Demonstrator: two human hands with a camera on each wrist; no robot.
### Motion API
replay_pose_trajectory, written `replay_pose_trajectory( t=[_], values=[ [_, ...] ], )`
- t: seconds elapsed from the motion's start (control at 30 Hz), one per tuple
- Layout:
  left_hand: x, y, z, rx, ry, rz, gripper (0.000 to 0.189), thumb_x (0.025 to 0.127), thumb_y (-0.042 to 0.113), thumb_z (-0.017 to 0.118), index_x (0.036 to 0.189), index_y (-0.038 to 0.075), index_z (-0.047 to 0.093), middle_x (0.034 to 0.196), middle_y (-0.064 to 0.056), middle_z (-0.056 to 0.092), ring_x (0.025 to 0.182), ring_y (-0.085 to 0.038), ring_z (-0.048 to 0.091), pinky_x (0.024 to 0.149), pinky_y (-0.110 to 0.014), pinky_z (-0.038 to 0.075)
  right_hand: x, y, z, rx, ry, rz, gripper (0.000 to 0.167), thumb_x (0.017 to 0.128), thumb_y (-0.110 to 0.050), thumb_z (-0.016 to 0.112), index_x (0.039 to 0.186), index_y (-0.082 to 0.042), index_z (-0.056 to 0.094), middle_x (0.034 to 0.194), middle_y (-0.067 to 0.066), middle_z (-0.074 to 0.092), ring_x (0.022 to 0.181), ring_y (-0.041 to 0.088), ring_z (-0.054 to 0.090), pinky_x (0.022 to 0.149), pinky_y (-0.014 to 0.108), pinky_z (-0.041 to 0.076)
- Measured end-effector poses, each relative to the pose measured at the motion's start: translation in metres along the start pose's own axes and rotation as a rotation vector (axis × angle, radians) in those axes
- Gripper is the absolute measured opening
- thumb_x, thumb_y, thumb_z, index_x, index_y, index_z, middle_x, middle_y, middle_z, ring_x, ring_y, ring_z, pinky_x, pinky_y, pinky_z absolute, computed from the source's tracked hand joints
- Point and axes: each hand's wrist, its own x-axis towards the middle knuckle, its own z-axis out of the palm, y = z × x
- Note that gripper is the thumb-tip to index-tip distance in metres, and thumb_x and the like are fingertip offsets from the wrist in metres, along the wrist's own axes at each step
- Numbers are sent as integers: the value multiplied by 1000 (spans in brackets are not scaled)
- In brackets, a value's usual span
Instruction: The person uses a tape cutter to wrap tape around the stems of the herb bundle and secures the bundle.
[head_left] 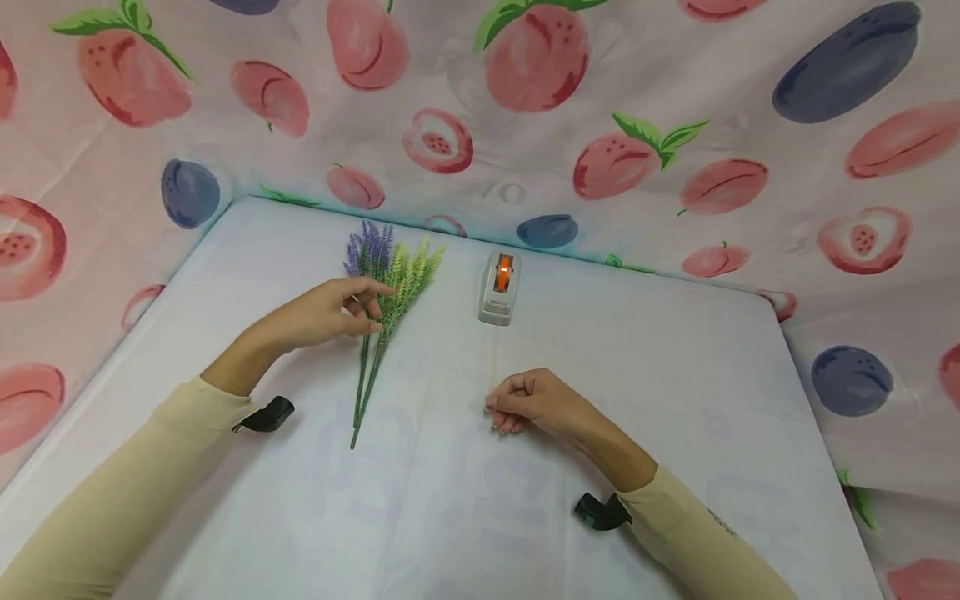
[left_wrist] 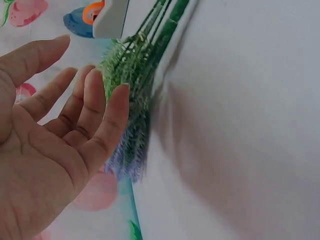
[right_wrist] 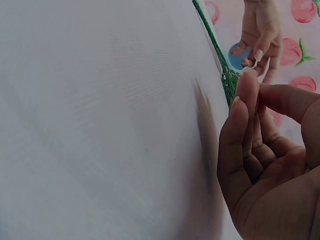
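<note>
A bunch of artificial lavender stems (head_left: 401,287), with purple and yellow-green flower heads, lies on the white table, stems towards the person. Over its flower heads hovers my left hand (head_left: 326,312), fingers relaxed and slightly bent; the left wrist view shows the palm (left_wrist: 45,160) with nothing in it, beside the flowers (left_wrist: 130,90). To the right of the bunch my right hand (head_left: 543,404) is held near the middle of the table. Its fingers bend loosely and the thumb meets the index finger (right_wrist: 247,92); no object shows between them.
A grey tape dispenser (head_left: 498,304) with an orange spool stands towards the back, right of the flowers. Fruit-printed cloth (head_left: 450,75) hangs behind the white table (head_left: 660,358) and along its sides. A black wrist camera (head_left: 268,415) sits under each sleeve cuff.
</note>
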Motion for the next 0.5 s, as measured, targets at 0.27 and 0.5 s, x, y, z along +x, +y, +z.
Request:
replay_pose_trajectory(
  t=[0.27,0.5],
  values=[
    [-10,-13,-3,26,-32,-16,51,99,13,65,148,9,49,113,-12,62,97,-28,55,80,-36,49,0,0,0,0,-1,3,27,96,-19,71,103,8,72,80,7,72,69,14,67,67,25,57],
    [-12,-19,-5,27,-68,-39,50,100,13,65,148,10,51,112,-13,63,99,-29,59,81,-40,52,0,1,-1,-2,-3,0,26,96,-18,71,103,8,72,81,8,73,70,14,67,67,25,58]
  ],
)
